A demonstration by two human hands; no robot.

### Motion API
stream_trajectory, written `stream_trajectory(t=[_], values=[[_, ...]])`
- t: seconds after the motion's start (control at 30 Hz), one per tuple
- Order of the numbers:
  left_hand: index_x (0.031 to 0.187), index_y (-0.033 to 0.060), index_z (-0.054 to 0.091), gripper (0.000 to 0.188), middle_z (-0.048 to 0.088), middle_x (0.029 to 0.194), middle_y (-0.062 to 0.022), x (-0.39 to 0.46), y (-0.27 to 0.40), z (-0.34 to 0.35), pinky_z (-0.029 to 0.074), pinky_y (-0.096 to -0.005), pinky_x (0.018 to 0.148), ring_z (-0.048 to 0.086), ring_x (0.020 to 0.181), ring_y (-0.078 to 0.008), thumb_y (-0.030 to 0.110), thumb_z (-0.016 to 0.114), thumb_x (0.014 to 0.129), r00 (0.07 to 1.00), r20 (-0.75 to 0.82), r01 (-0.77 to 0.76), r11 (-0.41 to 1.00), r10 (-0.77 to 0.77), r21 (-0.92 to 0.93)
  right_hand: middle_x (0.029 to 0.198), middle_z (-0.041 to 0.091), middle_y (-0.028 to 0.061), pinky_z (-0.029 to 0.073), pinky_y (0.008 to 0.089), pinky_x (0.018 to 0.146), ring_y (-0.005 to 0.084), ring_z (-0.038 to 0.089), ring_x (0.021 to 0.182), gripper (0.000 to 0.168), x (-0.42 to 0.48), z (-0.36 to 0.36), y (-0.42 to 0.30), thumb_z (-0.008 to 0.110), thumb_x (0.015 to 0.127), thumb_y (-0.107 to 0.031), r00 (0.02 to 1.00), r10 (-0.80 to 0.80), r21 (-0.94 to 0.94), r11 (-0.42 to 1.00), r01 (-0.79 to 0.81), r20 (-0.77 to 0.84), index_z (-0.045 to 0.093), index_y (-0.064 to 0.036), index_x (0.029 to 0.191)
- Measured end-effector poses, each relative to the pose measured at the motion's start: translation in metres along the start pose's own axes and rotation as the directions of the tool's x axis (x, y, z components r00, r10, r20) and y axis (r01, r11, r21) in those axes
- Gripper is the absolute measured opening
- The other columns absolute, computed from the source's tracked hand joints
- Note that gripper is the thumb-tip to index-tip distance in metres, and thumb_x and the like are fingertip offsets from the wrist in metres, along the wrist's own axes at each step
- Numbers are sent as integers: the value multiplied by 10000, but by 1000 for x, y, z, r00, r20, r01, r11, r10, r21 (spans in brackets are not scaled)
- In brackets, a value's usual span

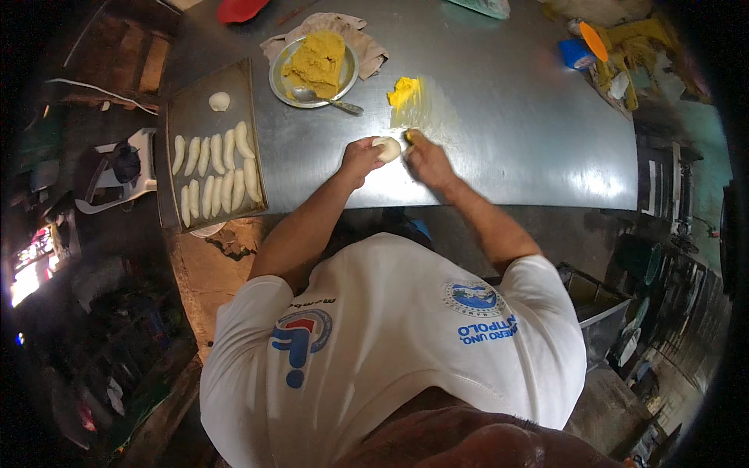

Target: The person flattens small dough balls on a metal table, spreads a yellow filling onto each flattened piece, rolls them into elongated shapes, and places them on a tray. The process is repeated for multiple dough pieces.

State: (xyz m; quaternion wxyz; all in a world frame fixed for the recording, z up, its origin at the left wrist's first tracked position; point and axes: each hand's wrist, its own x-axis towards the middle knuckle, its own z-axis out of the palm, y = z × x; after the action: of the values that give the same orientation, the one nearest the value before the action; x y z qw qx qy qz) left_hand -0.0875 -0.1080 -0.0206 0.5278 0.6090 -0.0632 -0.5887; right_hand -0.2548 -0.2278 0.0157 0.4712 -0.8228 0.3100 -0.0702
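My left hand (358, 159) grips a round piece of pale dough (388, 150) just above the steel tabletop. Close by on the right is my right hand (427, 159), its fingers partly curled and apart from the dough. Yellow matter coats a fingertip of that hand, and blur hides whether anything sits between the fingers. Beyond the hands, a yellow lump of soft spread (405, 92) is smeared across the metal. A metal plate (275, 88) to the upper left bears a mound of yellow paste (316, 63) and a spoon (345, 107).
On the left, a dark baking tray (202, 114) carries several dough rolls (216, 153) and one dough ball (219, 102). A cloth (371, 54) lies under the plate. A blue object (576, 54) and an orange disc (593, 42) stand near the steel table's (526, 134) far right edge.
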Motion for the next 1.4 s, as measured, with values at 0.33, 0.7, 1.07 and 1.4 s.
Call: stream_trajectory(t=[0.33, 0.7, 1.07, 1.4], values=[[1280, 6, 652, 363, 729, 1072, -129, -8, 3, -55, 586, -313, 756, 708, 889, -192, 82, 642, 926, 993, -19, -103, 952, 113, 288, 1557, 305, 361, 198, 521, 1232, 475, 245, 1492, 936, -32, 77, -24, 587, 930, -571, 997, -74, -669, 740, 75, 30, 323, 132, 1488], [1228, 14, 689, 330, 742, 998, -110, -15, 23, -122, 556, -320, 670, 674, 758, -160, 57, 606, 911, 992, -26, -105, 922, 123, 372, 1484, 375, 405, 216, 540, 1221, 541, 300, 1439, 1019, -18, 114, -46, 680, 848, -614, 983, -183, -654, 748, 115, -37, 384, 170, 1428], [1192, 1, 702, 278, 753, 1093, -121, -25, 33, -147, 564, -326, 806, 711, 908, -183, 69, 603, 941, 987, -29, -124, 870, 157, 477, 1524, 331, 392, 193, 554, 1223, 516, 259, 1475, 1061, -13, 129, -64, 632, 866, -649, 983, -159, -645, 743, 179, 89, 318, 158, 1479], [1293, -30, 641, 378, 739, 1104, -137, -17, 14, -165, 543, -330, 878, 692, 968, -193, 112, 584, 947, 950, 64, -288, 785, 304, 549, 1581, 272, 359, 217, 578, 1206, 514, 251, 1481, 1014, 4, 162, -86, 666, 871, -613, 977, -174, -583, 783, 215, 127, 319, 97, 1506]])
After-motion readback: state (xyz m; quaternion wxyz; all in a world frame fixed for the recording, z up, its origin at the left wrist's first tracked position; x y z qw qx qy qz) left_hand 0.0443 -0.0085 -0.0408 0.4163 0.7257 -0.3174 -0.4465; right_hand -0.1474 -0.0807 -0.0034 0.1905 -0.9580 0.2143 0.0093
